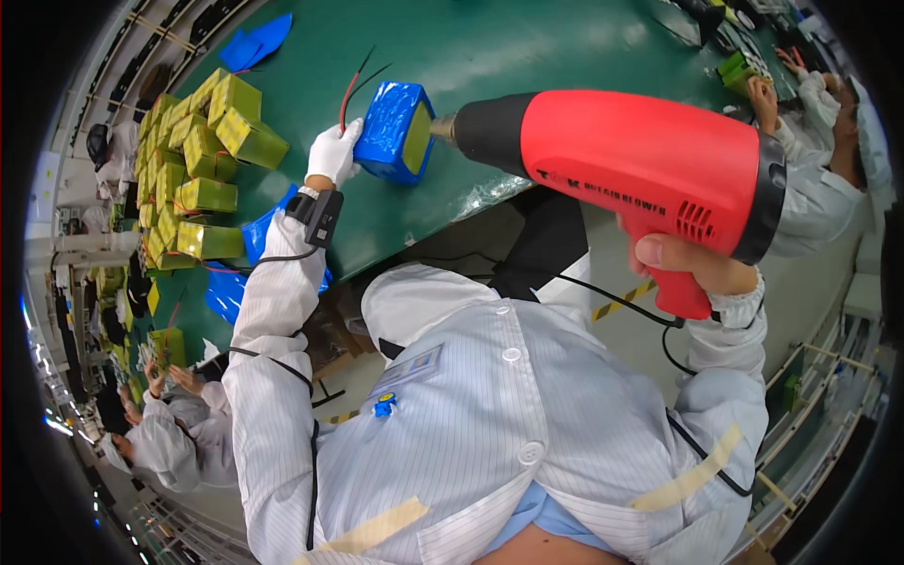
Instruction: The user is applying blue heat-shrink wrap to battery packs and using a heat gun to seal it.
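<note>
My right hand [692,259] is wrapped round the grip of a red and black heat gun [640,155]. The gun's metal nozzle points left at the end of a battery pack [391,132] in shiny blue shrink wrap, its tip very near or touching it. A yellow-green face of the pack shows on the nozzle side. My left hand [334,153], in a white glove, holds the pack by its left side. A red and a black wire [350,89] rise from beside the gloved fingers.
Many yellow-green battery packs [202,151] are stacked on the green table [527,42] at left. Blue wrap sleeves [226,287] lie near the left edge, another blue piece [256,42] farther back. Co-workers sit at lower left and far right. The gun's black cord [612,294] runs below it.
</note>
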The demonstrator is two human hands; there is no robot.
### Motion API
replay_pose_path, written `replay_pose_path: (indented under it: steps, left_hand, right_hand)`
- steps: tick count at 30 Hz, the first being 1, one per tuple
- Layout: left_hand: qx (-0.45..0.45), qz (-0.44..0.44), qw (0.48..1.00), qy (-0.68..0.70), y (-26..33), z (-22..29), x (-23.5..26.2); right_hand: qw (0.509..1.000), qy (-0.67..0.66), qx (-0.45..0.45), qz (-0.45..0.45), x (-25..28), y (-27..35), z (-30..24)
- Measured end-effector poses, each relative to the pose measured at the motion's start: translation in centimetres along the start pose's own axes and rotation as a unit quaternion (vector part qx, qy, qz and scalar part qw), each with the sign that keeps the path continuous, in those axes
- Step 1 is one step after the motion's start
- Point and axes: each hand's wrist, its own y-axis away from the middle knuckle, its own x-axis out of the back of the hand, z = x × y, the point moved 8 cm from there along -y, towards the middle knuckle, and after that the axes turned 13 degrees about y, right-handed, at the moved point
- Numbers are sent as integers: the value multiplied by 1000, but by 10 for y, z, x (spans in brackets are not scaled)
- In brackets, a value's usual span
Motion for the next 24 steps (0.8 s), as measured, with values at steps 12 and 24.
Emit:
replay_pose_path:
  steps: [12, 24]
  left_hand:
    - [176, 24, 854, 488, 17, -73, -20]
    - [193, 59, 873, 443, 37, -75, -13]
  right_hand:
    - [989, 135, -56, -18, -23, -18, -75]
    - [981, 188, -28, -48, -52, -48, -99]
